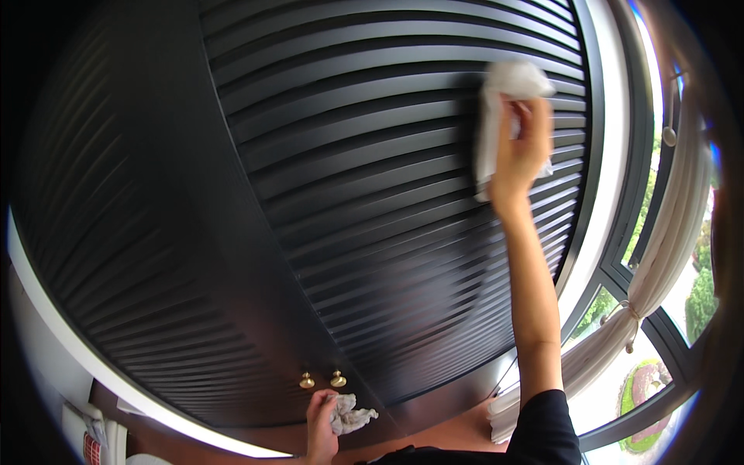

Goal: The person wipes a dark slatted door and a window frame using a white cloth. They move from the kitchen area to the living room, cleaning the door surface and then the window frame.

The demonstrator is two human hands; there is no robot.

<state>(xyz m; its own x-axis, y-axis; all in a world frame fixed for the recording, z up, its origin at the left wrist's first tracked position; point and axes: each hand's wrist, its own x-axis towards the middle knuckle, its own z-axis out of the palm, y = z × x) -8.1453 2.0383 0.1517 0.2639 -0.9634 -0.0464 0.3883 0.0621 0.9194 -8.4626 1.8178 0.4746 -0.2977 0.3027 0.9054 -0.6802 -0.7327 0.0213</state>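
My right hand (523,145) is raised to the upper right and grips a white cloth (514,78), blurred, against the slats of a black louvered door (360,133). Low in the view, my left hand (322,427) holds a crumpled, greyish-white cloth (350,414) just below two round brass knobs. One knob (307,381) sits on the left door (174,325), the other knob (338,379) close beside it to the right. Light reflects off the lower slats of the right door.
Right of the doors, a tied cream curtain (662,273) hangs before dark-framed windows (625,232), with greenery outside. A white frame edge (151,407) curves along the lower left. Reddish-brown floor (430,433) shows below the doors, and partly seen white items stand at bottom left.
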